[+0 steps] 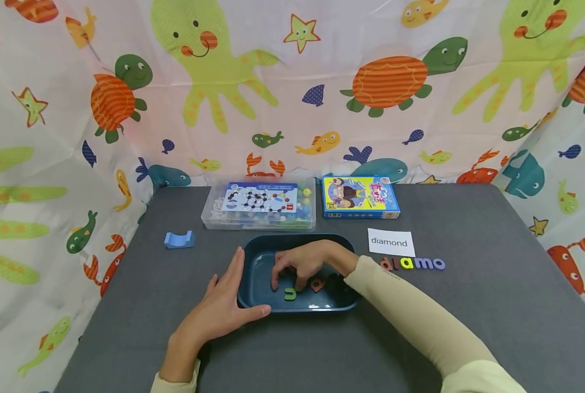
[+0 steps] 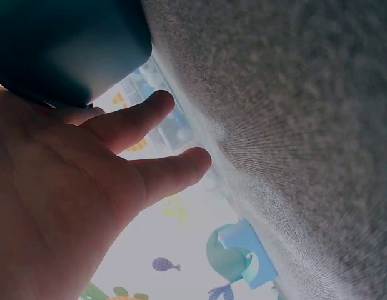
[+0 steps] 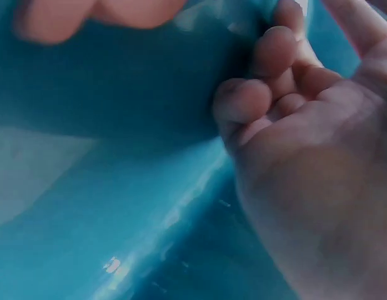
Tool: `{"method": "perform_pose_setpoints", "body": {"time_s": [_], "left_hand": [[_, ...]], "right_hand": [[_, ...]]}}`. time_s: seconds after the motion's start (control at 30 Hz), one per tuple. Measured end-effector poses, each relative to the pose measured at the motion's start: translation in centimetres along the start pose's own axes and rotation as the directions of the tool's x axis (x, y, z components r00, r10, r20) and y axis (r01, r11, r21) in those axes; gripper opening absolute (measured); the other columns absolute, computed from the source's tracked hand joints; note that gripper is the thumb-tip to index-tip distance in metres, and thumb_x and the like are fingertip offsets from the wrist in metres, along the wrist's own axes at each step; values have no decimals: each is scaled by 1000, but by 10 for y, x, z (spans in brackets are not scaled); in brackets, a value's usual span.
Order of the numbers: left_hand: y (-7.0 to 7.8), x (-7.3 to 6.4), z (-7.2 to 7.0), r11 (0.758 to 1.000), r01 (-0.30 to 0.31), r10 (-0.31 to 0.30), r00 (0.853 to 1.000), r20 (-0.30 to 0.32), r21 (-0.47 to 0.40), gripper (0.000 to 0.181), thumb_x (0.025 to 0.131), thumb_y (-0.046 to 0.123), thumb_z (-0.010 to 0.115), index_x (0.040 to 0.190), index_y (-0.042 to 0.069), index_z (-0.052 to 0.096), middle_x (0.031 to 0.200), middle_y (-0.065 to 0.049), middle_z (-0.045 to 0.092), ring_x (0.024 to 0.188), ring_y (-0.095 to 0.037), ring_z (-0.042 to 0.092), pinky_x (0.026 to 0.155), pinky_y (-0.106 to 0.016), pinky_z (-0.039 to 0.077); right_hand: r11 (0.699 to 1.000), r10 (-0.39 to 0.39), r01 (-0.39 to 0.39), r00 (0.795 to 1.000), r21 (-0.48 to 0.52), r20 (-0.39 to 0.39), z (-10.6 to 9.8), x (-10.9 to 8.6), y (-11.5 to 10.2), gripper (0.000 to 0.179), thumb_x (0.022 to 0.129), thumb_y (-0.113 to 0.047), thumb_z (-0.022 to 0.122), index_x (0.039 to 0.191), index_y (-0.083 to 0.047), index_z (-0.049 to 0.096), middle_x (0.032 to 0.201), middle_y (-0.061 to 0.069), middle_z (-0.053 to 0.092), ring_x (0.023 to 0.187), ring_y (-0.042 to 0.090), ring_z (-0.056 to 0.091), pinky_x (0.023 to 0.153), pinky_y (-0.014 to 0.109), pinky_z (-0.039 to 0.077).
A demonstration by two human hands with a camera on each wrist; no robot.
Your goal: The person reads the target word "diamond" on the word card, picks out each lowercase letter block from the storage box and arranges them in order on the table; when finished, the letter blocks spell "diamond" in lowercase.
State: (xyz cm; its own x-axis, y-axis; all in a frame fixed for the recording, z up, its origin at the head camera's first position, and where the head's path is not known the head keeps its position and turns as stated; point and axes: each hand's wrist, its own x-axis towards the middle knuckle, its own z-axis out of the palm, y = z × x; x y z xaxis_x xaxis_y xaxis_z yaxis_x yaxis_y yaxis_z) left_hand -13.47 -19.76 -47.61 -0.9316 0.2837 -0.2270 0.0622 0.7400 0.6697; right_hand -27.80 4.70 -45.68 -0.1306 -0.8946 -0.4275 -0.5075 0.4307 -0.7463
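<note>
My left hand (image 1: 223, 305) lies against the left end of the dark blue tray (image 1: 249, 284), fingers straight and thumb along the front rim. In the left wrist view, its fingers (image 2: 171, 175) are spread beside the tray's outer wall (image 2: 87, 50). My right hand (image 1: 304, 262) reaches down inside the tray, thumb and index finger apart, with nothing visible between them. Just by those fingertips is a green letter (image 1: 290, 295). To its right lies a reddish letter (image 1: 317, 285), near the shaded end under my wrist. Other fingers (image 3: 243, 100) curl toward the palm in the right wrist view.
A white card (image 1: 391, 242) reading "diamond" lies right of the tray, above a row of letters (image 1: 424, 263) spelling "diamo". Behind the tray stand a clear plastic case (image 1: 260, 221) and a yellow-and-blue box (image 1: 361, 197). A light blue curved block (image 1: 179, 240) sits left.
</note>
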Motion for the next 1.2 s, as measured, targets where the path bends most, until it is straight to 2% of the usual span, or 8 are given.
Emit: {"method": "perform_pose_setpoints", "body": {"time_s": [0.13, 0.27, 0.47, 0.6, 0.77, 0.9, 1.07, 1.2], "left_hand": [[0, 0, 1, 1000, -2, 2, 1000, -1, -4, 130, 89, 70, 77, 172, 21, -10, 179, 2, -8, 164, -32, 6, 122, -75, -5], [0, 0, 1, 1000, -9, 9, 1000, -5, -2, 129, 89, 70, 76, 172, 22, -10, 179, 1, -8, 164, -32, 6, 121, -75, -4], [-1, 0, 1, 1000, -20, 20, 1000, -9, -1, 129, 89, 70, 76, 173, 21, -9, 179, 1, -8, 164, -33, 8, 121, -75, -4], [-1, -1, 0, 1000, -30, 30, 999, -13, -6, 129, 89, 69, 77, 173, 20, -8, 179, 1, -8, 164, -32, 9, 122, -75, -4], [-1, -1, 0, 1000, -13, 13, 1000, -6, -3, 131, 88, 70, 77, 173, 19, -9, 179, 2, -9, 164, -32, 8, 122, -75, -3], [-2, 0, 1, 1000, 0, 0, 1000, 0, -7, 132, 88, 71, 77, 172, 20, -10, 179, 2, -10, 164, -32, 9, 122, -74, -4], [-3, 0, 1, 1000, 9, -9, 1000, 16, -4, 130, 88, 71, 76, 172, 22, -12, 179, 1, -11, 164, -34, 8, 121, -75, -5], [-2, 1, 1, 1000, 11, -11, 1000, 16, -6, 130, 88, 71, 76, 172, 23, -11, 179, 1, -10, 164, -35, 8, 121, -76, -5]], "right_hand": [[1000, 11, -11, 1000, -10, -19, 5, -1, 0, 42, 91, 3, 80, 127, -17, 74, 122, 1, 50, 108, 18, 46, 90, 29, 44], [1000, 26, -26, 999, -6, -32, 8, -1, -1, 37, 91, 5, 80, 121, -16, 74, 121, 2, 49, 110, 19, 47, 85, 30, 51], [999, 25, -27, 999, -39, -39, 10, 2, -4, 30, 91, 1, 83, 113, -17, 72, 117, 0, 47, 105, 17, 46, 76, 30, 54], [998, 22, -24, 999, -50, -46, 9, 4, -4, 27, 92, 0, 83, 110, -17, 72, 114, -1, 47, 103, 15, 46, 78, 29, 52], [998, -8, 6, 999, -65, -39, 9, 5, -1, 25, 92, -2, 83, 109, -18, 73, 114, -1, 47, 102, 14, 46, 81, 28, 50], [999, -31, 29, 999, -41, -41, 8, 6, 3, 24, 92, -2, 83, 108, -17, 73, 114, 1, 49, 102, 14, 47, 83, 27, 49], [999, -46, 45, 998, -20, -44, 6, 5, 3, 20, 93, -5, 83, 109, -14, 73, 113, 3, 52, 99, 14, 47, 85, 25, 42], [999, -41, 41, 997, -5, -65, 4, 3, 5, 21, 94, -6, 83, 110, -14, 73, 113, 4, 55, 97, 14, 50, 84, 25, 44]]}}
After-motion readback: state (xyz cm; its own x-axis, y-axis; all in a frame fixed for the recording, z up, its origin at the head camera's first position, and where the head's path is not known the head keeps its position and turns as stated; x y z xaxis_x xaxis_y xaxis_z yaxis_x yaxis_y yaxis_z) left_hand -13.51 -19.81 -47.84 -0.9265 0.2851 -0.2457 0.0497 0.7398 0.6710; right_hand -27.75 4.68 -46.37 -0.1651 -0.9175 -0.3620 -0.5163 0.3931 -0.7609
